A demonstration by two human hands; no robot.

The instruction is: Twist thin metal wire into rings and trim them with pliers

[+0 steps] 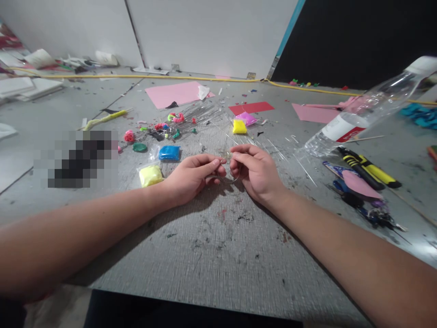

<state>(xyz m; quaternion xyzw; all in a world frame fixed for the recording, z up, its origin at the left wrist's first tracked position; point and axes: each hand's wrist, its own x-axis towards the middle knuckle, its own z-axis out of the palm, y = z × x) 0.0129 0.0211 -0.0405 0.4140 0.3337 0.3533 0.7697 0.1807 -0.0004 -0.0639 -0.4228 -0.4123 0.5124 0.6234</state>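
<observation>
Item: one thin wire, bent in a curve, between the hands, just above the surface as I view it from the head camera.
Left hand: thumb and fingers closed in a pinch on the wire.
Right hand: fingers loosely curled, closed about the wire's other end; I cannot tell the exact contact.
Done, as I judge it: the curve in the wire; also coloured pieces clustered beyond the left hand.
Left, as I judge it: the held wire, whose visible part shows me no colour; straight loose wires beyond the right hand.
Nearby stock: blue packet, pale yellow packet, bright yellow packet, all looking full to me.
To the right: tool with yellow-and-black handles, lying untouched; tilted bottle.
</observation>
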